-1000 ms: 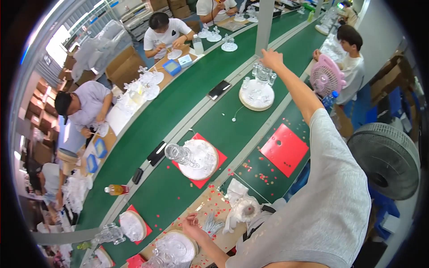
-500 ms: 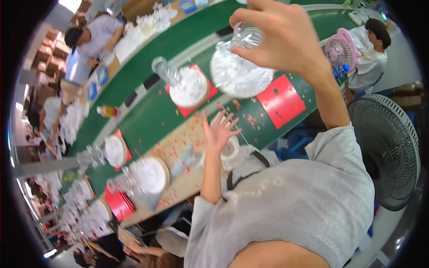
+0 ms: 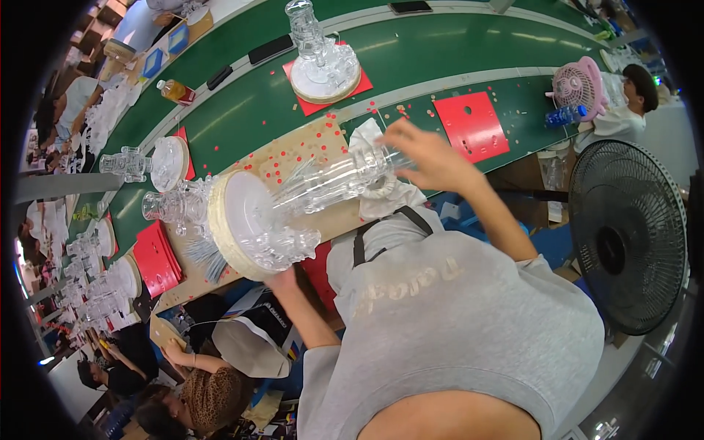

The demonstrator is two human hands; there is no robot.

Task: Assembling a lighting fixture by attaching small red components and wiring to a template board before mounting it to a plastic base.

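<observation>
Nearest: left hand (image 3: pixel 282 277) clenched under the rim of the round white base (image 3: pixel 235 220), bearing its weight.

Right hand (image 3: pixel 429 154) grasping the clear glass piece (image 3: pixel 330 183) at its narrow end, keeping it level; piece tipped sideways over the tan tabletop (image 3: pixel 293 158), probably for inspection.

Beyond: red square mat (image 3: pixel 473 125) on the green conveyor (image 3: pixel 411 51).

Farther: second glass piece (image 3: pixel 319 59) upright on its own base.

Right: black floor fan (image 3: pixel 627 235).
</observation>
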